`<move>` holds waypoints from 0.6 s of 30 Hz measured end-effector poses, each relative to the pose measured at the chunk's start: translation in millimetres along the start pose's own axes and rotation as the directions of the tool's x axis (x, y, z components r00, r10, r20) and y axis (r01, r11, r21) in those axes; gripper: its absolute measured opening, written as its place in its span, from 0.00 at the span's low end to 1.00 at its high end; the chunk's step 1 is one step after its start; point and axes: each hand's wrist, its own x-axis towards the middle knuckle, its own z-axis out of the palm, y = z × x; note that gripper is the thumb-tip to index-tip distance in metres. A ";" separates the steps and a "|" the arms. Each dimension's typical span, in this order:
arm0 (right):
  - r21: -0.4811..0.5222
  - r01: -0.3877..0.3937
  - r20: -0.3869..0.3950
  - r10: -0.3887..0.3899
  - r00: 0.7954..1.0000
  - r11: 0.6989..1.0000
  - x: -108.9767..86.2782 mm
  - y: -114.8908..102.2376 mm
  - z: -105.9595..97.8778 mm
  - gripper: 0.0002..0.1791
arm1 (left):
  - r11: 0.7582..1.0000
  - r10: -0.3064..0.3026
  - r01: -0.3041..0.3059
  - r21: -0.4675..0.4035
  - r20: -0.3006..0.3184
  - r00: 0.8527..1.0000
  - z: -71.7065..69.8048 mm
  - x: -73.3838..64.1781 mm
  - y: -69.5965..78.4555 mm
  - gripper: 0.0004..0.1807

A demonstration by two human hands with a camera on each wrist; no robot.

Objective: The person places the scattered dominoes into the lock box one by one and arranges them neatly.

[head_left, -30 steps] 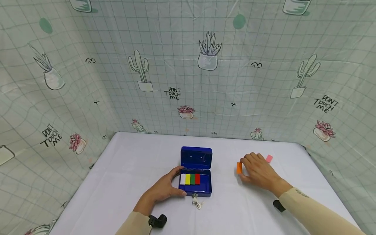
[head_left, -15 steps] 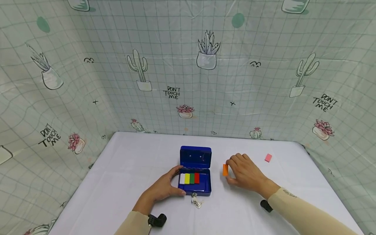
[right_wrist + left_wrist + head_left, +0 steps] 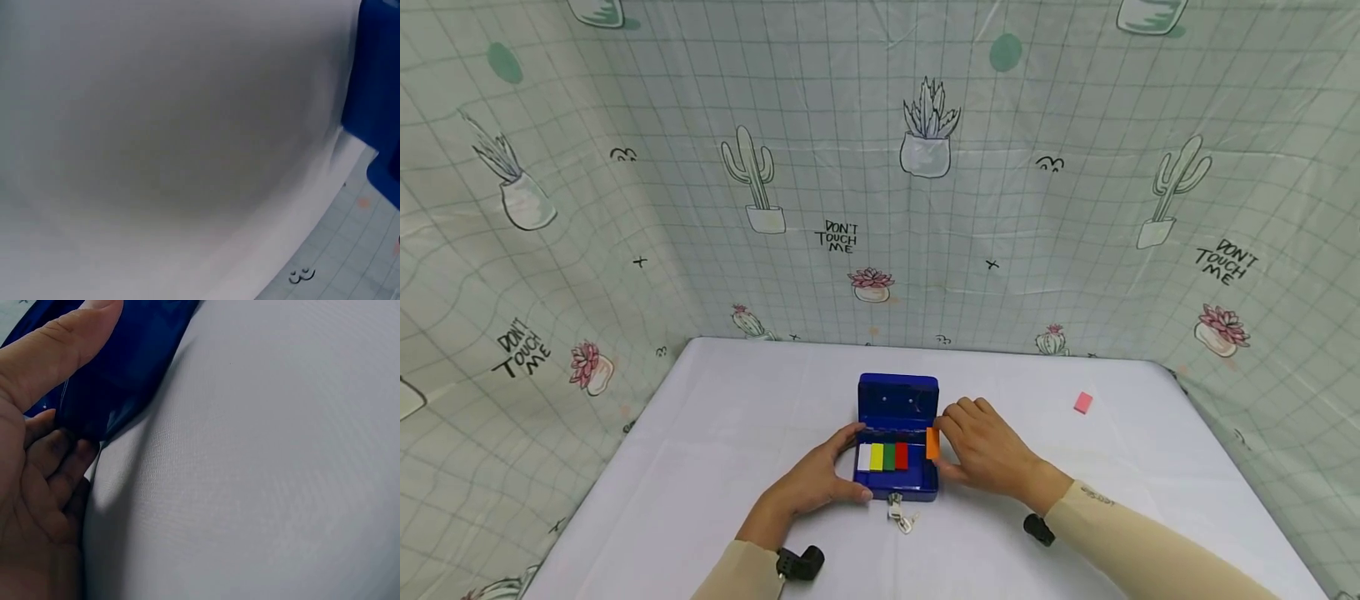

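A blue metal box [image 3: 917,483] stands on the table with its lid [image 3: 898,402] raised. Inside, a white block [image 3: 863,457], a yellow block [image 3: 877,457], a green block [image 3: 889,457] and a red block [image 3: 901,457] lie side by side toward the left. My left hand [image 3: 814,479] grips the box's left side, thumb at the front corner; the left wrist view shows that thumb over the box's blue wall [image 3: 134,369]. My right hand [image 3: 992,454] pinches an orange block [image 3: 932,443] at the box's right edge. In the right wrist view, the hand is out of sight.
A padlock with keys [image 3: 896,511] hangs at the box's front. One pink block [image 3: 1083,403] lies farther right on the white-covered table [image 3: 760,400]. Behind it hangs a curtain [image 3: 820,275] printed with cactuses.
My right hand has carried the orange block leftward across the table to the box's right edge. The left hand has stayed at the box.
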 end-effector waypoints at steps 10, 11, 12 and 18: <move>-0.050 -0.002 0.052 0.005 0.999 0.999 13.1 -14.7 7.0 0.27 | 1.000 -0.027 0.027 -0.009 0.010 1.000 -0.6 0.2 0.2 0.61; -0.054 -0.003 0.060 0.006 0.998 0.999 14.0 -15.7 7.4 0.26 | 1.000 -0.028 0.028 -0.011 0.012 1.000 -0.7 0.1 0.4 0.61; -0.056 -0.005 0.067 0.008 0.998 0.998 14.7 -16.6 7.5 0.26 | 0.999 -0.030 0.031 -0.015 0.014 0.999 -0.8 -0.1 0.7 0.61; -0.076 -0.003 0.124 0.012 0.992 0.997 17.9 -20.3 8.7 0.27 | 1.000 -0.024 0.024 -0.017 0.010 1.000 -0.3 -1.0 0.4 0.60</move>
